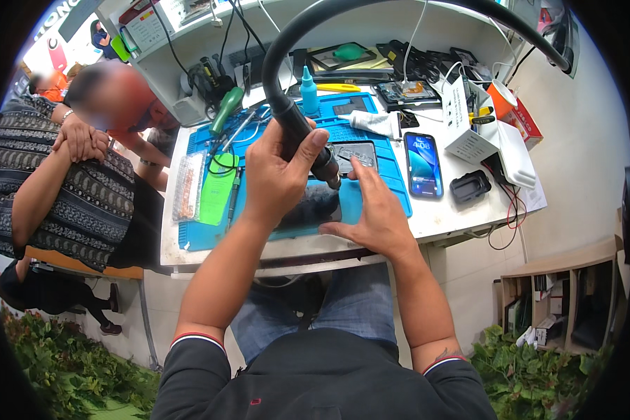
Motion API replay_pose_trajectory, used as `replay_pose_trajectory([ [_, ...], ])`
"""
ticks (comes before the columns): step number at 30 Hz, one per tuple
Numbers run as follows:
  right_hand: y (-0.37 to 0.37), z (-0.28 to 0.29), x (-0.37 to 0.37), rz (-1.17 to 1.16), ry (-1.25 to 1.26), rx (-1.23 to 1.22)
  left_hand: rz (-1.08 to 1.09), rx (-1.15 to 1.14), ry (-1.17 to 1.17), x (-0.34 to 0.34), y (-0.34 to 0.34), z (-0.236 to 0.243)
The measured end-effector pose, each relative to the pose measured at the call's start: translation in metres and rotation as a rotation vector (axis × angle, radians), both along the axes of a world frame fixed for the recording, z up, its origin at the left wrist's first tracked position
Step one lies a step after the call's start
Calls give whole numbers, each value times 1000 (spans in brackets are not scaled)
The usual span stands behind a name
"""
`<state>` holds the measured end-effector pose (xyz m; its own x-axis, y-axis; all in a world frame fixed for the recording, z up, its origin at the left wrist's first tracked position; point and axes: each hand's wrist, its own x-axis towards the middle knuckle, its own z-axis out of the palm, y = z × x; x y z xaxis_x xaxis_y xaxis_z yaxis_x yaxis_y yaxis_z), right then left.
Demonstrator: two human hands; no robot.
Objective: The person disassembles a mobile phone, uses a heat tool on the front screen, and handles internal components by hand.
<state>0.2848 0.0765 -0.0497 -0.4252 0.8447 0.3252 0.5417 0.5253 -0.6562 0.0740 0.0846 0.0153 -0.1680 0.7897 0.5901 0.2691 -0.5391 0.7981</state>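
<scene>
My left hand (276, 168) is wrapped round the black handle of a hot-air gun (322, 164), whose thick hose arches overhead to the right. Its metal nozzle points down at the right end of a dark, glossy flat panel (308, 206) lying on the blue work mat (203, 234). Beside that end of the panel is my right hand (378, 217), fingers and thumb spread apart. Its thumb tip is at the panel's near edge; whether it touches is hard to tell. Just beyond lies a dark rectangular tray (366, 148) with small parts, partly hidden by my fingers.
A lit phone (423, 164) and black cradle (470, 185) lie right of the mat. Left are a green card (219, 196), screwdriver (234, 198) and bubble-wrap pouch (187, 185). A blue bottle (308, 91) and white tube (374, 123) stand behind. A person with clasped hands (82, 136) is at left.
</scene>
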Motion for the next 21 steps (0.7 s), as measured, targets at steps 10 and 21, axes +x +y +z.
replay_pose_trajectory([
  [10, -1, 1, -3, 36, -95, 111, 129, -61, 130, -58, -11, 7],
  [21, 3, -4, -4, 50, -97, 181, 164, -88, 162, -101, -48, 9],
])
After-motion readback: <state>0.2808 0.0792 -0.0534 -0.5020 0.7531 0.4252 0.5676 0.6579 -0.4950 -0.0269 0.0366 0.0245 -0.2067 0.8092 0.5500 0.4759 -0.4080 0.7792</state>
